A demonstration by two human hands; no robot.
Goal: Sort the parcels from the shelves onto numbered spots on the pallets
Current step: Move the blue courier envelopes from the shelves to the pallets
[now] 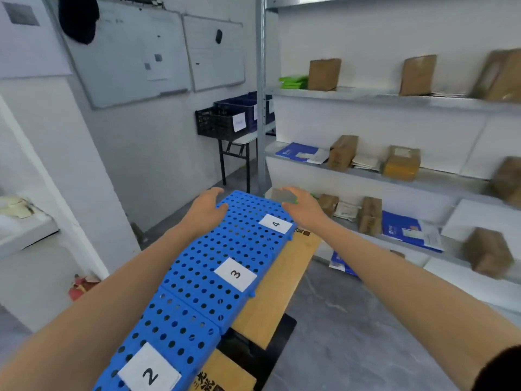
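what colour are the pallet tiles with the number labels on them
Bright blue, perforated with round holes; the pallet tiles show clearly in the head view, with white labels 2, 3 and 4.

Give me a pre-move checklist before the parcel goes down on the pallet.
1. Parcel held: the right hand has a small grey parcel by its near edge. Ok.
2. Left hand free: open, over the pallet's far left edge, holding nothing. Ok.
3. Spot 4 clear: label uncovered, nothing on it. Ok.
4. Spots 3 and 2 clear: both bare. Ok.
5. Parcel's number matches the spot: no marking legible on it. Cannot tell.
6. Parcel over the pallet: it hangs at the far right corner, beyond spot 4, not over it. Not ok.
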